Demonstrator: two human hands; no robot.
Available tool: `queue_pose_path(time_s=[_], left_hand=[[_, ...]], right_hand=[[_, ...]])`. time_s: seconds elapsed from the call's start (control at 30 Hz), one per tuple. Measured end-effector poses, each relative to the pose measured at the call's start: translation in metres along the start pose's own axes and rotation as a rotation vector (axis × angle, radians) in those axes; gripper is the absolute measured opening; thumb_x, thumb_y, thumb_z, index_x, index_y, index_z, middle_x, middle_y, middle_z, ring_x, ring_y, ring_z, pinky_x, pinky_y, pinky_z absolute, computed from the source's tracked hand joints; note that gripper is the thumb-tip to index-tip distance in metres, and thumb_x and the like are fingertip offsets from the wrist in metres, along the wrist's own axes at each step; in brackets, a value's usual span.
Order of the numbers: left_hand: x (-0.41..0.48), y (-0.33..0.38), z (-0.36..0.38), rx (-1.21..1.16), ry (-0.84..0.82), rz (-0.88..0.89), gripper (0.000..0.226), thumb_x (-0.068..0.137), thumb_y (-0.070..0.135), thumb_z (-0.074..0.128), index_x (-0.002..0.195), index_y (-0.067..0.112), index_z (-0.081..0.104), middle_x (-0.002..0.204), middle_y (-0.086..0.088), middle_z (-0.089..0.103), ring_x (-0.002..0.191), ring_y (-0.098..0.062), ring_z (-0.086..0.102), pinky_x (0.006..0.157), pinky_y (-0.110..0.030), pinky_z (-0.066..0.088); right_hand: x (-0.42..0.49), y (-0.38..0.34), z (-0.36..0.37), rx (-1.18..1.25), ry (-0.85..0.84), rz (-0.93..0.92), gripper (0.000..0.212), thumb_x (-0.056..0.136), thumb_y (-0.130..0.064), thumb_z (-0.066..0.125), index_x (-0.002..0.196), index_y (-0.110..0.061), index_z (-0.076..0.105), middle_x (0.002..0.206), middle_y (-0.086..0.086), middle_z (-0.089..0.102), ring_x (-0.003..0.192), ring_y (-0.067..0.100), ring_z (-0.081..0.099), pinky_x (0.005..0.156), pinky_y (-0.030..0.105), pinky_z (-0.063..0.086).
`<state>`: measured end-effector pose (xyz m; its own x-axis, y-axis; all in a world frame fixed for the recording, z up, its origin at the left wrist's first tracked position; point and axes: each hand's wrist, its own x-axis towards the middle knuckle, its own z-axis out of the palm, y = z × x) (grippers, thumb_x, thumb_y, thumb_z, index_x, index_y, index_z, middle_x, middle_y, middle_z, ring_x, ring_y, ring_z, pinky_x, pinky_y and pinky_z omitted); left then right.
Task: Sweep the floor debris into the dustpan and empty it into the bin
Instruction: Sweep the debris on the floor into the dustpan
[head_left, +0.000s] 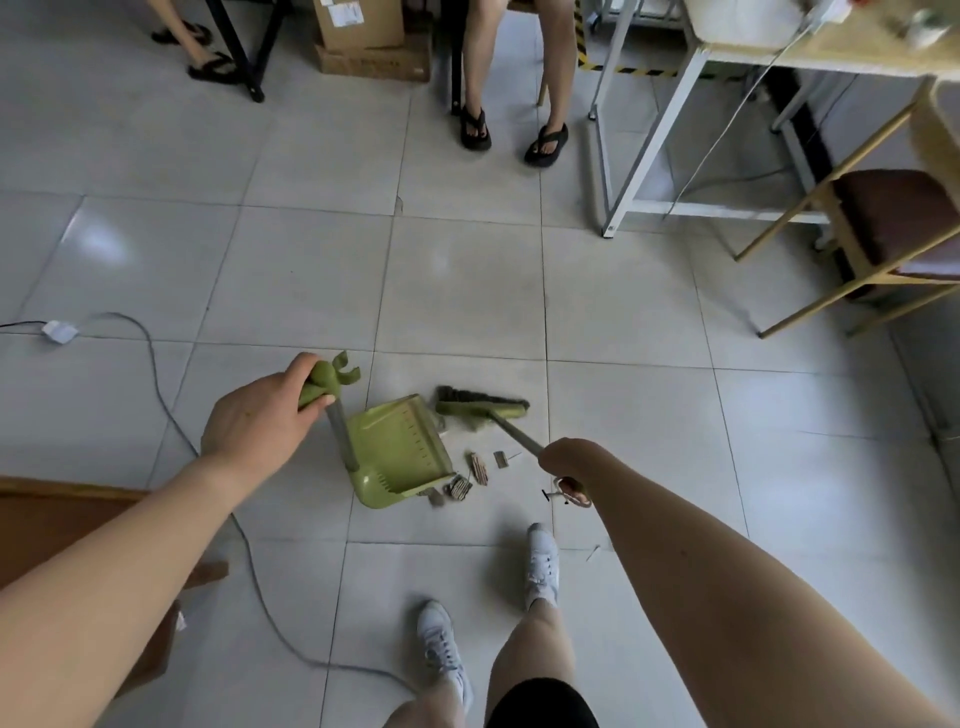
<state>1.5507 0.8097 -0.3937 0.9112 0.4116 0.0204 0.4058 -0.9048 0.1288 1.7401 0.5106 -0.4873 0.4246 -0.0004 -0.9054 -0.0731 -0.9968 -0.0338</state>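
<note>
A green dustpan (397, 449) rests on the tiled floor, its mouth toward the right. My left hand (260, 423) grips the green top of its upright grey handle. My right hand (569, 462) holds the grey pole of a green broom (480, 406), whose bristle head lies on the floor just beyond the pan's far right corner. Several small brown scraps of debris (470, 475) lie beside the pan's open edge, between the pan and my right hand. No bin is in view.
A grey cable (171, 410) and white plug run over the floor at left. A wooden board (57, 525) lies low left. A seated person's sandalled feet (506, 135) are ahead, with cardboard boxes (371, 41), a white table frame (649, 156) and a chair (883, 223) at right. My white shoes (540, 564) stand below.
</note>
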Motion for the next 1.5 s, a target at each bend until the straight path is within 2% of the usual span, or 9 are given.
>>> queue_pose_path(time_s=[0.13, 0.27, 0.37, 0.47, 0.63, 0.83, 1.03, 1.23, 1.5], left_hand=[[-0.024, -0.003, -0.012, 0.018, -0.014, -0.007, 0.031, 0.092, 0.041, 0.056, 0.113, 0.025, 0.041, 0.069, 0.001, 0.061, 0.049, -0.018, 0.043, 0.040, -0.020, 0.023], [-0.042, -0.007, -0.022, 0.010, -0.020, -0.051, 0.030, 0.092, 0.040, 0.054, 0.114, 0.023, 0.041, 0.070, 0.000, 0.059, 0.052, -0.020, 0.045, 0.041, -0.023, 0.026], [-0.055, -0.009, -0.027, 0.001, -0.030, -0.100, 0.031, 0.093, 0.038, 0.054, 0.116, 0.021, 0.042, 0.074, -0.003, 0.062, 0.055, -0.022, 0.044, 0.044, -0.026, 0.028], [-0.062, -0.008, -0.030, -0.017, -0.043, -0.123, 0.032, 0.093, 0.037, 0.054, 0.119, 0.020, 0.043, 0.077, -0.005, 0.063, 0.057, -0.022, 0.046, 0.045, -0.027, 0.030], [-0.076, -0.011, -0.029, -0.058, -0.069, -0.137, 0.032, 0.093, 0.039, 0.054, 0.117, 0.021, 0.043, 0.079, -0.002, 0.060, 0.062, -0.023, 0.051, 0.048, -0.028, 0.037], [-0.110, -0.027, -0.014, -0.158, -0.078, -0.259, 0.036, 0.092, 0.039, 0.057, 0.118, 0.019, 0.044, 0.078, -0.007, 0.062, 0.069, -0.034, 0.061, 0.055, -0.038, 0.049], [-0.140, -0.029, 0.000, -0.221, -0.094, -0.426, 0.036, 0.090, 0.040, 0.060, 0.117, 0.019, 0.047, 0.084, -0.015, 0.066, 0.075, -0.038, 0.062, 0.059, -0.039, 0.049], [-0.165, 0.005, 0.014, -0.153, -0.131, -0.443, 0.033, 0.091, 0.036, 0.060, 0.115, 0.018, 0.047, 0.074, -0.010, 0.062, 0.068, -0.037, 0.061, 0.053, -0.038, 0.048], [-0.209, 0.077, 0.027, 0.002, -0.111, -0.347, 0.029, 0.092, 0.034, 0.057, 0.111, 0.015, 0.046, 0.066, -0.009, 0.062, 0.056, -0.032, 0.059, 0.042, -0.030, 0.040]], right_hand=[[-0.021, 0.004, 0.015, -0.012, 0.003, 0.029, 0.029, 0.096, -0.016, 0.029, 0.070, -0.007, 0.039, 0.027, 0.005, 0.040, 0.026, 0.014, 0.038, 0.038, 0.013, 0.032], [-0.030, 0.000, 0.008, 0.027, 0.032, -0.037, 0.038, 0.099, -0.019, 0.037, 0.063, -0.008, 0.044, 0.024, 0.004, 0.043, 0.033, 0.018, 0.044, 0.045, 0.025, 0.037], [-0.037, -0.015, 0.000, 0.148, 0.046, -0.095, 0.028, 0.095, -0.015, 0.046, 0.067, -0.012, 0.045, 0.033, 0.005, 0.052, 0.051, 0.021, 0.045, 0.047, 0.028, 0.039], [-0.051, -0.047, 0.001, 0.082, 0.070, -0.032, 0.040, 0.101, -0.013, 0.028, 0.067, -0.002, 0.046, 0.042, 0.013, 0.051, 0.048, 0.022, 0.048, 0.061, 0.032, 0.046], [-0.055, -0.084, 0.013, 0.000, 0.100, -0.149, 0.024, 0.099, -0.013, 0.031, 0.082, -0.002, 0.043, 0.056, 0.009, 0.045, 0.046, 0.019, 0.041, 0.044, 0.024, 0.033], [-0.025, -0.082, 0.041, 0.078, 0.025, -0.221, 0.026, 0.097, -0.011, 0.043, 0.070, -0.011, 0.044, 0.066, 0.007, 0.047, 0.051, 0.019, 0.044, 0.044, 0.023, 0.036], [-0.006, -0.043, 0.057, -0.217, 0.178, -0.238, 0.008, 0.089, -0.013, 0.046, 0.090, -0.009, 0.054, 0.067, 0.005, 0.052, 0.062, 0.022, 0.056, 0.057, 0.027, 0.045], [-0.002, 0.022, 0.043, -0.363, 0.242, -0.224, 0.018, 0.092, -0.023, 0.045, 0.098, -0.011, 0.057, 0.072, 0.002, 0.058, 0.063, 0.021, 0.063, 0.071, 0.030, 0.056], [-0.007, 0.112, 0.027, -0.496, 0.227, -0.227, 0.040, 0.094, -0.021, 0.044, 0.132, -0.014, 0.054, 0.076, -0.001, 0.055, 0.071, 0.019, 0.060, 0.076, 0.029, 0.053]])
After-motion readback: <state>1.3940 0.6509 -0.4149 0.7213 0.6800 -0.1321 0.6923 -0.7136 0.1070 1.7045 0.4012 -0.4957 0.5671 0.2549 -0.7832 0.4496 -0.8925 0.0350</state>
